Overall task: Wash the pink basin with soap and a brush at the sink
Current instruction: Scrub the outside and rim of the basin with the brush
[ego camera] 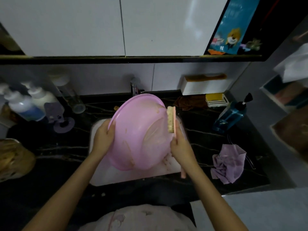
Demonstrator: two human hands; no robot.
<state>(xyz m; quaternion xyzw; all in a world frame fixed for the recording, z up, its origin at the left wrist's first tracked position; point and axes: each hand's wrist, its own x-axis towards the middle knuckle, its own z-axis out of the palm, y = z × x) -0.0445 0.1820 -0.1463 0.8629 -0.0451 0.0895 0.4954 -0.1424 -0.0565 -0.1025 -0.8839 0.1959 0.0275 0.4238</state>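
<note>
while our left hand [104,137] is clamped on the rim of the pink basin [138,130], fingers curled round the lip, the whole tilted weight hangs from that one grip above the sink [116,175], and that is where we judge the trouble could start. the plastic looks smeared with suds, so the rim may slide out of the left hand and the basin drop into the sink bowl beneath it. our right hand [180,147] is wrapped round the handle of the brush [171,120], whose bristles touch the basin's edge just ahead of that hand. a hard stroke there would push against the lone grip on the far side and could spin the basin or tip it. the long tail of the handle sticks out behind the right hand and could knock the front edge of the sink.

the desk [208,130] is dark stone with pale veins, dimly lit. to the right of the right hand a purple cloth [228,164] lies crumpled, and beyond it a blue pump bottle [231,115] leans. out past the left hand stand white bottles [25,104]. ahead of both hands, behind the basin, is the tap [135,87], with a yellow soap [214,97] in its dish and a brown rag [190,100] off to the right. pale cupboard doors [66,25] hang overhead.
</note>
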